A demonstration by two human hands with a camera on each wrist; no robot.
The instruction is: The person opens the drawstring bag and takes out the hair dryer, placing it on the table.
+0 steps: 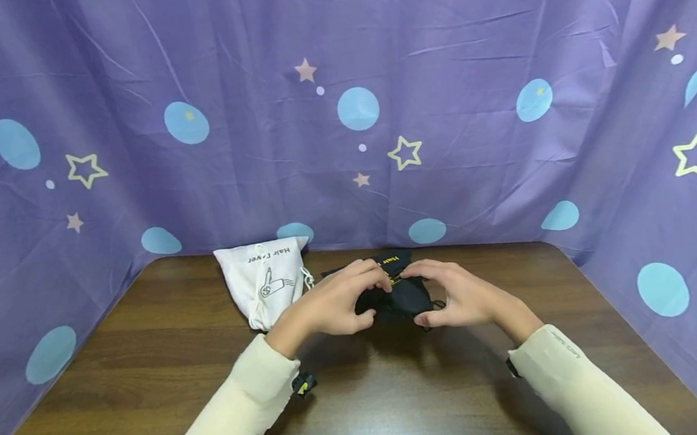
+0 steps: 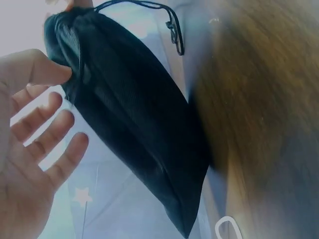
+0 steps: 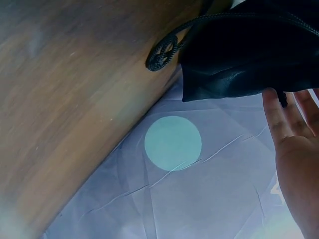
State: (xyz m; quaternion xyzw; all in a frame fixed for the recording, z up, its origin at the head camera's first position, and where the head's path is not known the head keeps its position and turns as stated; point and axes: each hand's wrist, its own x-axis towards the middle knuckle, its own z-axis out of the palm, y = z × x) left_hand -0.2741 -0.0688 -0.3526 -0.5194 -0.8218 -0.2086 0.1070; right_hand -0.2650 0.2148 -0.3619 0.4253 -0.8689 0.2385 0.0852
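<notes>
A black cloth drawstring bag (image 1: pixel 409 299) with yellow lettering lies between both hands on the wooden table. My left hand (image 1: pixel 337 299) has its thumb against the gathered neck of the bag (image 2: pixel 129 94); its other fingers spread loosely beside the cloth in the left wrist view. At the bag's other side, my right hand (image 1: pixel 459 294) holds the edge between thumb and fingers. The right wrist view shows fingertips (image 3: pixel 271 99) touching the dark cloth, with the thumb hidden. A looped black cord (image 3: pixel 164 52) hangs from the bag. What is inside cannot be seen.
Left of the hands lies a white drawstring bag (image 1: pixel 273 281) printed with a hair dryer drawing. The brown wooden table (image 1: pixel 405 408) reaches back to a purple curtain (image 1: pixel 463 164) with stars and dots, which encloses the back and sides.
</notes>
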